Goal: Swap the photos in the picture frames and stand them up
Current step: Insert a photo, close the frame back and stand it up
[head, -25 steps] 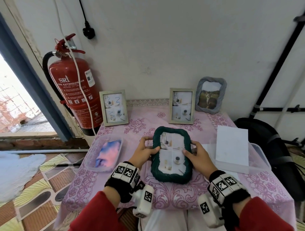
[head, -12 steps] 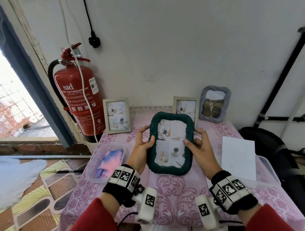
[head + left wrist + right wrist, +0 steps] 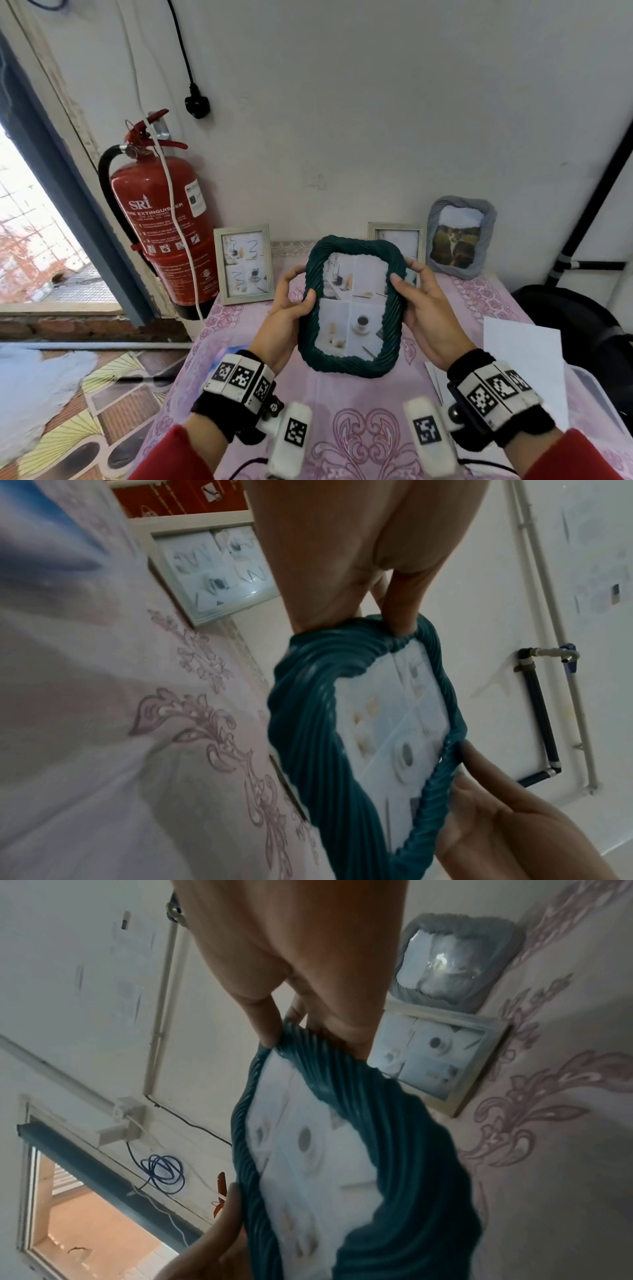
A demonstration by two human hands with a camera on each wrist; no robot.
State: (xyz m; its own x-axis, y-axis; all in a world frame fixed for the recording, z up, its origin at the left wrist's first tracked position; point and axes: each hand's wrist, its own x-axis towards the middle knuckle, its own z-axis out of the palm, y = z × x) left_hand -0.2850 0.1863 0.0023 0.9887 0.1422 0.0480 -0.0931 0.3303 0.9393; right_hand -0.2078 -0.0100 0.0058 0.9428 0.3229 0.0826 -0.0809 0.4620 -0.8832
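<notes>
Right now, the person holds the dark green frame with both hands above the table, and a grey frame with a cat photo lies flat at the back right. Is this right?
Not quite. The grey frame does not lie flat: it stands upright against the wall, as the head view shows. The rest holds: the left hand and right hand both hold the dark green frame above the table.

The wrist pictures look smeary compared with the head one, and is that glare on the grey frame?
Head view: sharp, with edges bowed by the wide lens and the window blown out. Left wrist view: tablecloth and green frame soft, blurred. Right wrist view: likewise soft, and yes, a bright glare covers the grey frame photo.
</notes>
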